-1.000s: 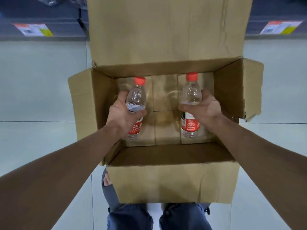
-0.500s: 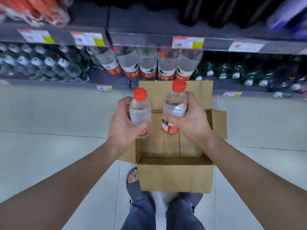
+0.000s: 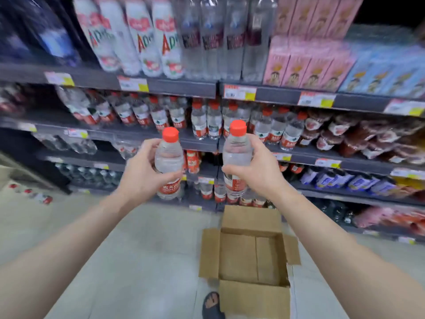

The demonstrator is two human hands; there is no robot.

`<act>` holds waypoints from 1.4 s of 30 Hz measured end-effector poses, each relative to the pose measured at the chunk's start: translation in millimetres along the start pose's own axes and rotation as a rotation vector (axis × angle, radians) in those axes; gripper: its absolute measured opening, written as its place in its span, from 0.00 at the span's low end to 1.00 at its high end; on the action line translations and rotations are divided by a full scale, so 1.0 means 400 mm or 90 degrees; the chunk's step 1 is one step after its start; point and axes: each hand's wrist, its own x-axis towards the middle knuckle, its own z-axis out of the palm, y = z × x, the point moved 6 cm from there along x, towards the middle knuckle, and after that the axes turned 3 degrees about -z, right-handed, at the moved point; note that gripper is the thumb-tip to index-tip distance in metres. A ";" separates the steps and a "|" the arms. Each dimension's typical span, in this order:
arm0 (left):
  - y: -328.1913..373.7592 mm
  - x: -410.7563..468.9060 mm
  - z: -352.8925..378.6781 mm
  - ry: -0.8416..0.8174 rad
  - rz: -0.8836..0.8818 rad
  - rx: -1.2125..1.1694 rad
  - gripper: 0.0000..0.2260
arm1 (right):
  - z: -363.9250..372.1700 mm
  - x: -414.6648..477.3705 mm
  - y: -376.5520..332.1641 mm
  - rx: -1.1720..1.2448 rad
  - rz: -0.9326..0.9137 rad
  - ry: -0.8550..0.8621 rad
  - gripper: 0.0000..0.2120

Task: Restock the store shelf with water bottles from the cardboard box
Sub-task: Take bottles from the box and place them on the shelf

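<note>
Currently, two water bottles are held upright in front of the shelving: the left bottle (image 3: 169, 165) and the right bottle (image 3: 236, 157), each clear with a red cap and a red label band. The left hand (image 3: 143, 173) wraps fingers and thumb around the left bottle at mid-body; the right hand (image 3: 257, 169) grips the right bottle in the same manner. The two bottles are side by side, apart and not touching. Behind them, the store shelf (image 3: 200, 145) carries a row of matching red-capped bottles (image 3: 213, 122) standing near its front edge. Below the right forearm, the cardboard box (image 3: 253, 300) rests on the pale floor (image 3: 149, 249) with its flaps open and its bare bottom panels exposed. A sandalled foot (image 3: 212, 306) is just beside the box's near left corner.
</note>
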 end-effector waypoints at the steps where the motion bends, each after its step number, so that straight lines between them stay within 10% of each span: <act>1: 0.060 -0.030 -0.077 0.025 0.023 0.003 0.34 | -0.006 -0.012 -0.089 -0.003 -0.026 -0.011 0.35; 8: 0.335 -0.317 -0.541 0.207 0.116 -0.036 0.32 | 0.015 -0.189 -0.636 0.012 -0.210 -0.075 0.45; 18: 0.397 -0.758 -0.999 0.343 0.139 -0.033 0.31 | 0.176 -0.510 -1.116 0.034 -0.350 -0.144 0.32; 42: -0.213 -0.741 -2.103 0.356 0.104 -0.074 0.32 | 1.335 -0.441 -1.772 0.091 -0.381 -0.224 0.30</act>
